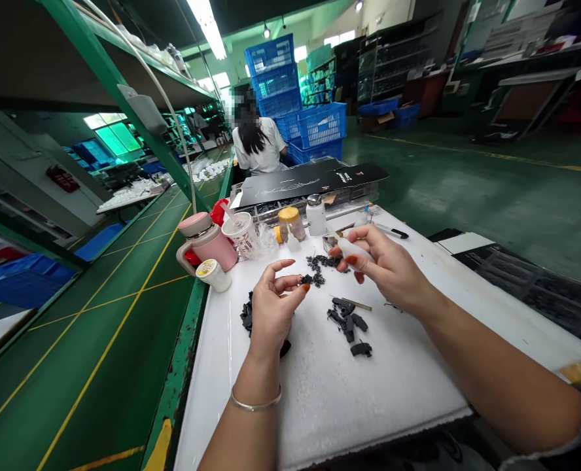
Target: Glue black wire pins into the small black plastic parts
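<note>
My left hand [275, 307] is closed in a pinch, with a small black part [305, 279] at the fingertips. Some of that part blends into the heap of small black pieces [320, 263] behind it. In my right hand [386, 265] is a small translucent white squeeze bottle [353, 250], tilted toward the left hand. Below the hands, several larger black plastic parts [348, 320] lie on the white tabletop [369, 399], beside a thin stick [358, 304]. Another pile of black parts [246, 314] is partly hidden behind my left hand.
A pink mug [209, 242], a plastic cup [240, 234], a white tub [213, 275], a yellow-lidded jar [291, 224] and a white pump bottle [315, 214] line the back left. A knife [391, 231] lies back right. Left runs a green conveyor [108, 314]. A person [261, 140] sits ahead.
</note>
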Available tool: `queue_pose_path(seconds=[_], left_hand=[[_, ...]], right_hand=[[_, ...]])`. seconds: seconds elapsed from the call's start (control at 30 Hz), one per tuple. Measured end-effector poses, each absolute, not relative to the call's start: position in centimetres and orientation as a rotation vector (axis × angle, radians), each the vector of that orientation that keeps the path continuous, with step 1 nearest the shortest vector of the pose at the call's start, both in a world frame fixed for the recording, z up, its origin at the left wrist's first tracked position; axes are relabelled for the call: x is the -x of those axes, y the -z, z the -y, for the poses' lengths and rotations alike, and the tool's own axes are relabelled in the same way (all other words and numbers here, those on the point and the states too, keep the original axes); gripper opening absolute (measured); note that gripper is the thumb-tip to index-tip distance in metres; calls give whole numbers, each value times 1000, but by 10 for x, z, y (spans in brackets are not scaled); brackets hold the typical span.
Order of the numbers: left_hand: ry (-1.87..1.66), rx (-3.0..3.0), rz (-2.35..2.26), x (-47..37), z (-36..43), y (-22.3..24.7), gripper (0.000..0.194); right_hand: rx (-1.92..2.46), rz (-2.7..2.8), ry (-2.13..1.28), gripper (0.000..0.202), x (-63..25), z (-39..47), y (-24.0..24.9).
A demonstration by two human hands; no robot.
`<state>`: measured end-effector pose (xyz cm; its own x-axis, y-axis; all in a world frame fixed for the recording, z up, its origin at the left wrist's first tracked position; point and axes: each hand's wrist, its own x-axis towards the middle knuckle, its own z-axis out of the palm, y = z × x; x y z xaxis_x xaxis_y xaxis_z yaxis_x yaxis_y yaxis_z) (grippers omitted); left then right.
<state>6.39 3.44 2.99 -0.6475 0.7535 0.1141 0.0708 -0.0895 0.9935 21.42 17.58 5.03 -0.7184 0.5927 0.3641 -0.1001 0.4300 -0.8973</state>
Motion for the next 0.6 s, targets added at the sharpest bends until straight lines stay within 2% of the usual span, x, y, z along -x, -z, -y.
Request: queue_pose_path(seconds=[0.2, 0.6], left_hand=[[-1791, -962, -1780, -64, -34, -29, 50], [-1709, -1068, -1903, -73, -33, -32, 47]], right_hand=[[478, 1778, -1189, 32, -220, -173, -60], [418, 1817, -1144, 19, -217, -166, -54]])
